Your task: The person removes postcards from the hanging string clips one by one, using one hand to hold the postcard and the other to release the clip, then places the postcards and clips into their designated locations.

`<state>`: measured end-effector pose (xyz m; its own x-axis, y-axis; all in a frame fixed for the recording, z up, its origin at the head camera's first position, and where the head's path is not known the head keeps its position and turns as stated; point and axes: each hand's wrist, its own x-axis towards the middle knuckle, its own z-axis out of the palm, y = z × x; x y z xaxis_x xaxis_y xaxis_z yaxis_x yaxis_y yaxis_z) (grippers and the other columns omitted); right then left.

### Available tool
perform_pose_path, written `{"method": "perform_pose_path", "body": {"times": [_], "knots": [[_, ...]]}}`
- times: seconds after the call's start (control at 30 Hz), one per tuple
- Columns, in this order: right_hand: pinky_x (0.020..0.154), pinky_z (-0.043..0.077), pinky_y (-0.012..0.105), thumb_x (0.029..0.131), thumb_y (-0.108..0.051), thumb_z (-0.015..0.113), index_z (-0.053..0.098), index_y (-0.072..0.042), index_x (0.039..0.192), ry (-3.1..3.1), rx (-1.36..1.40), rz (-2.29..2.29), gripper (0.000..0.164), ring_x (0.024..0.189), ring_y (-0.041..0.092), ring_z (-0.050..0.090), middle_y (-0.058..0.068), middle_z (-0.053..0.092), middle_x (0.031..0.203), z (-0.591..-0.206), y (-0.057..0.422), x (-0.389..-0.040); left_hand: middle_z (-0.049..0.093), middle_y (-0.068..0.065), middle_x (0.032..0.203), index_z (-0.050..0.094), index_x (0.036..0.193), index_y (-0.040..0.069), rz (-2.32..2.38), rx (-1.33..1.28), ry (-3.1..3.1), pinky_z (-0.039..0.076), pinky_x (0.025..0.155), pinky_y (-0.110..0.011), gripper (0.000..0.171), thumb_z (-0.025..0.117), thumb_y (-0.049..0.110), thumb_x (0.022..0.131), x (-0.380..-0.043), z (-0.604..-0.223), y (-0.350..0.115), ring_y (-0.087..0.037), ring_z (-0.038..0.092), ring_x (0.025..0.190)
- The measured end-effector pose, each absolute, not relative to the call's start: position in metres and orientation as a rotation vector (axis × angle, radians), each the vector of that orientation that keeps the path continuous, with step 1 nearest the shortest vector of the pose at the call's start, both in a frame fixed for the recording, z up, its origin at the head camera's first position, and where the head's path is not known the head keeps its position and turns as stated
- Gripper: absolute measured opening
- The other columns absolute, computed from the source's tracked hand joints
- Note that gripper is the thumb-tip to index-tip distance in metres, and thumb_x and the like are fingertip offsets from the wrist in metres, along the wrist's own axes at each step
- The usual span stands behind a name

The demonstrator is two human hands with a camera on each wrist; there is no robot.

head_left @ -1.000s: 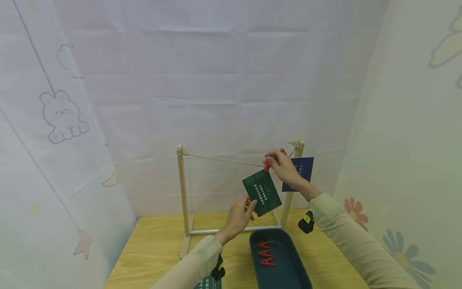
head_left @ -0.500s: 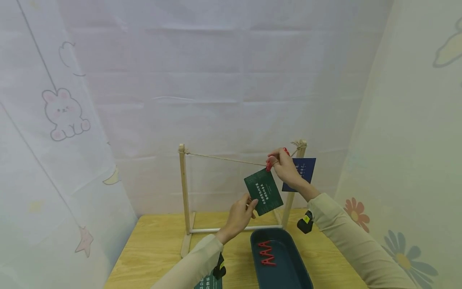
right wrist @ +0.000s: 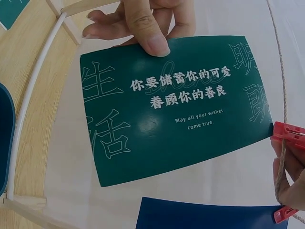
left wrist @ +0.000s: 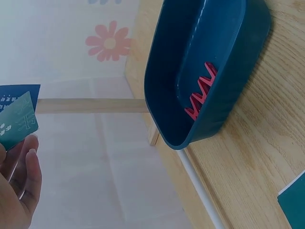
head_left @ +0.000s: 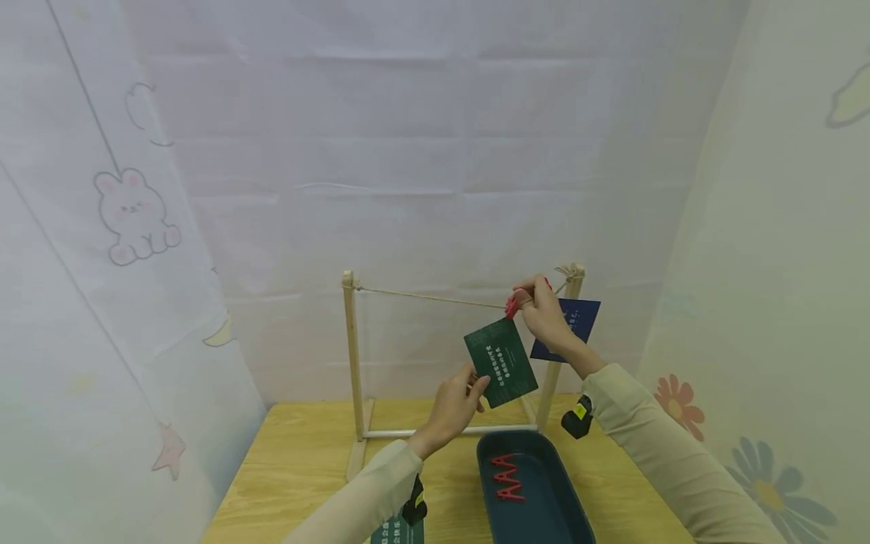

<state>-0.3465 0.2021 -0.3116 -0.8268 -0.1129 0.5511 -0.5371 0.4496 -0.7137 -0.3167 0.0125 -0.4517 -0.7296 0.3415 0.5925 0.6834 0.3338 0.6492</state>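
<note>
My left hand [head_left: 454, 408] holds a green card [head_left: 501, 361] with white lettering by its left edge. In the right wrist view, the thumb lies flat on the card's printed face. The card hangs tilted just below the rope [head_left: 435, 298]. At its upper corner, my right hand [head_left: 546, 313] pinches a red clothespin [right wrist: 288, 133], whose tip meets the card's corner beside the rope. Behind the right hand, a dark blue card [right wrist: 205, 214] hangs from the rope by another red clothespin [right wrist: 285, 214].
The rope is tied between two wooden posts [head_left: 352, 347], joined below by a white bar [head_left: 385, 434]. In front stands a dark blue tray [head_left: 544, 499] with several red clothespins [head_left: 507, 477]. Another green card [head_left: 405, 531] lies on the wooden table [head_left: 292, 461] beneath the left forearm.
The clothespin in my right hand has tilted more to the right at the card's corner. The left hand keeps its hold on the card, and the head view has shifted slightly.
</note>
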Motion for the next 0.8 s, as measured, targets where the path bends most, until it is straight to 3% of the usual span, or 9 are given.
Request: {"method": "perform_pose_path", "body": {"times": [0.27, 0.57, 0.8], "knots": [[0.079, 0.048, 0.024, 0.108, -0.015, 0.037, 0.044, 0.010, 0.120, -2.234, 0.571, 1.343, 0.028, 0.093, 0.036, 0.062, 0.025, 0.062, 0.104, -0.311, 0.202, -0.347, 0.065, -0.008, 0.087, 0.055, 0.097, 0.006, -1.378, -0.925, -2.246, 0.049, 0.052, -0.019, 0.017, 0.050, 0.020, 0.106, -0.316, -0.454, 0.008, -0.022, 0.067, 0.058], [0.079, 0.048, 0.022, 0.108, -0.016, 0.038, 0.044, 0.006, 0.120, -2.176, 0.503, 1.410, 0.026, 0.094, 0.032, 0.064, 0.024, 0.064, 0.107, -0.309, 0.202, -0.345, 0.066, -0.011, 0.090, 0.054, 0.096, 0.004, -1.345, -0.913, -2.284, 0.046, 0.046, -0.020, 0.017, 0.051, 0.018, 0.105, -0.314, -0.457, 0.001, -0.017, 0.066, 0.056], [0.078, 0.050, 0.021, 0.107, -0.018, 0.039, 0.043, 0.010, 0.121, -2.084, 0.518, 1.458, 0.031, 0.088, 0.022, 0.066, 0.025, 0.064, 0.105, -0.310, 0.200, -0.347, 0.066, -0.008, 0.089, 0.054, 0.095, 0.006, -1.353, -0.905, -2.287, 0.048, 0.050, -0.019, 0.018, 0.050, 0.021, 0.105, -0.314, -0.461, -0.006, -0.014, 0.065, 0.057]]}}
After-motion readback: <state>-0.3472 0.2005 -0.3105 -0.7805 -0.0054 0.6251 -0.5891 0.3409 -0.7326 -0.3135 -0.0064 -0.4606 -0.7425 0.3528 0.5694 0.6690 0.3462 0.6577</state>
